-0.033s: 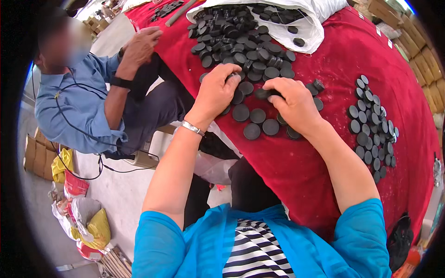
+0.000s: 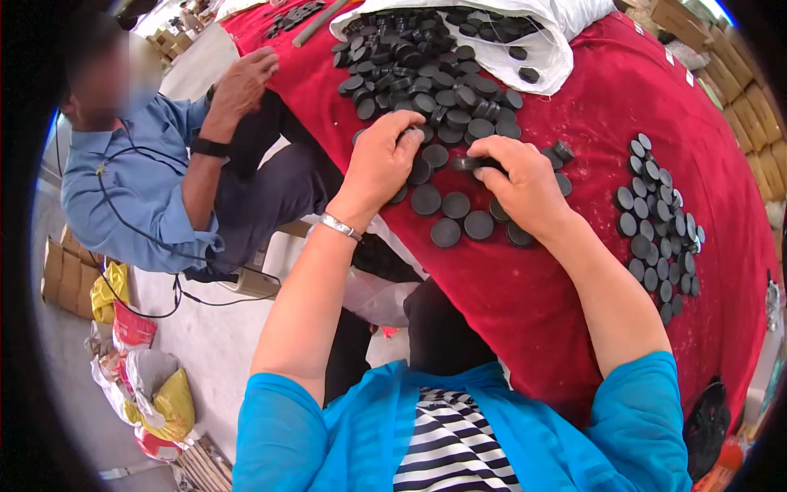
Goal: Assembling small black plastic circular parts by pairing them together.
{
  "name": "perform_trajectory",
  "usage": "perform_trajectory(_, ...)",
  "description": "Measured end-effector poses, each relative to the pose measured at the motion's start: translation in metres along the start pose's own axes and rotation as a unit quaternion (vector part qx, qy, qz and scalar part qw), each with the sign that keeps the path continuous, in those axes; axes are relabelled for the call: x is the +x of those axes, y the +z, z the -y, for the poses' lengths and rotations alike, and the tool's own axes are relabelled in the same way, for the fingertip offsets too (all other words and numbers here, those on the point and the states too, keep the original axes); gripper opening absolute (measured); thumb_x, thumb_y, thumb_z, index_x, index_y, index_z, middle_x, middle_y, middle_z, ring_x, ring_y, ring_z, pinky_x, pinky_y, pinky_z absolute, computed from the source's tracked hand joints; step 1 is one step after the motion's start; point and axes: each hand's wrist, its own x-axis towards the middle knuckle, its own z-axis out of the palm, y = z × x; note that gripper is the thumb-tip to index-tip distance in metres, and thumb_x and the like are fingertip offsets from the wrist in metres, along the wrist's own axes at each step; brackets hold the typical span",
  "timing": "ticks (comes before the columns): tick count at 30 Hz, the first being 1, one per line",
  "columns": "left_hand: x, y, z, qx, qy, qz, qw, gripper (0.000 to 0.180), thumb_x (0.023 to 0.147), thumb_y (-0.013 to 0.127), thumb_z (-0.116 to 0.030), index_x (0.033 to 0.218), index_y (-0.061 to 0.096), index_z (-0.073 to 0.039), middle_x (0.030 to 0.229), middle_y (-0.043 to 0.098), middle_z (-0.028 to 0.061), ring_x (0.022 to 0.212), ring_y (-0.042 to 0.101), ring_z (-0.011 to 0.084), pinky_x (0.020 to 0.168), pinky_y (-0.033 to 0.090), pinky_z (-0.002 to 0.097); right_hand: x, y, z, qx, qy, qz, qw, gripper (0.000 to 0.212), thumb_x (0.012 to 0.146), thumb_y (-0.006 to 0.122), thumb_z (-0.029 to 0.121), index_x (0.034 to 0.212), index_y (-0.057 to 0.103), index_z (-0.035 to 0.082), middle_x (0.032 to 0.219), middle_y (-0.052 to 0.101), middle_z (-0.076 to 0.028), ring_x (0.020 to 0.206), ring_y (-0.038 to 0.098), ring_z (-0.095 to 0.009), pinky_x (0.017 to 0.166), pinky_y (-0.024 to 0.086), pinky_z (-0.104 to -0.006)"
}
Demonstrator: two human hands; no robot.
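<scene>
My right hand (image 2: 520, 182) pinches a black round disc (image 2: 466, 163) between thumb and fingers. The disc is seen nearly edge-on, and its far side lies under my fingers. Across from it, my left hand (image 2: 379, 162) curls at the near edge of the big pile of black discs (image 2: 402, 66), its thumb and fingers closed around a dark disc, mostly hidden by the fingertips. Between and below my hands, several loose discs (image 2: 479, 225) lie flat on the red cloth (image 2: 590, 148).
A second group of black discs (image 2: 658, 221) lies to the right on the cloth. Behind the main pile is an opened white sack (image 2: 557, 61). A person in a blue shirt (image 2: 135, 184) sits at the left, hand near the cloth's edge. Bags (image 2: 168, 410) lie on the floor.
The disc in my right hand has tipped from showing its face to nearly edge-on. My left hand has barely moved. The other person's hand has shifted slightly left.
</scene>
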Motion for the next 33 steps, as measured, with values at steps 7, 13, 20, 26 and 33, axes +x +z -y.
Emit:
perform_trajectory(7, 0.001, -0.009, -0.001, -0.306, -0.186, -0.036, 0.933, 0.024, 0.097, 0.049, -0.018, 0.111, 0.061, -0.003, 0.096, 0.062, 0.0046, 0.078, 0.062, 0.0120, 0.069, 0.050, 0.0247, 0.001, -0.002, 0.002, 0.037, 0.021, -0.016, 0.999, 0.017, 0.080, 0.060, 0.009, 0.097, 0.060, 0.007, 0.091, 0.065, -0.010, 0.089, 0.060, -0.029, 0.079, 0.042, -0.0391)
perform_trajectory(13, 0.009, -0.009, -0.003, -0.205, -0.214, 0.033, 0.955, 0.029, 0.091, 0.058, -0.024, 0.109, 0.063, -0.002, 0.096, 0.063, 0.0068, 0.080, 0.062, 0.0150, 0.072, 0.050, 0.0267, 0.001, -0.001, 0.001, 0.103, 0.067, -0.028, 0.992, 0.016, 0.079, 0.062, 0.009, 0.094, 0.060, 0.006, 0.090, 0.065, -0.010, 0.087, 0.061, -0.030, 0.078, 0.042, -0.0386)
perform_trajectory(20, 0.009, 0.012, -0.019, 0.197, -0.017, 0.029, 0.980, 0.044, 0.071, 0.072, -0.030, 0.103, 0.065, -0.001, 0.094, 0.058, 0.0202, 0.092, 0.060, 0.0364, 0.082, 0.048, 0.0392, 0.001, -0.001, 0.000, 0.100, 0.047, -0.035, 0.993, 0.016, 0.079, 0.063, 0.009, 0.094, 0.060, 0.005, 0.086, 0.064, -0.010, 0.084, 0.061, -0.030, 0.077, 0.043, -0.0383)
perform_trajectory(26, 0.023, 0.002, -0.005, 0.174, -0.024, 0.095, 0.980, 0.039, 0.071, 0.069, -0.029, 0.098, 0.065, 0.000, 0.094, 0.061, 0.0225, 0.091, 0.059, 0.0383, 0.083, 0.047, 0.0393, 0.003, -0.001, 0.004, 0.069, 0.019, -0.052, 0.996, 0.015, 0.078, 0.063, 0.009, 0.092, 0.060, 0.005, 0.084, 0.064, -0.010, 0.082, 0.061, -0.030, 0.075, 0.044, -0.0386)
perform_trajectory(33, 0.012, -0.030, -0.007, -0.191, -0.201, 0.046, 0.960, 0.022, 0.087, 0.058, -0.009, 0.106, 0.062, 0.001, 0.095, 0.065, 0.0088, 0.078, 0.062, 0.0131, 0.063, 0.052, 0.0236, 0.003, -0.003, 0.005, 0.115, 0.050, -0.062, 0.990, 0.018, 0.078, 0.064, 0.009, 0.094, 0.061, 0.003, 0.084, 0.065, -0.013, 0.080, 0.063, -0.032, 0.071, 0.047, -0.0389)
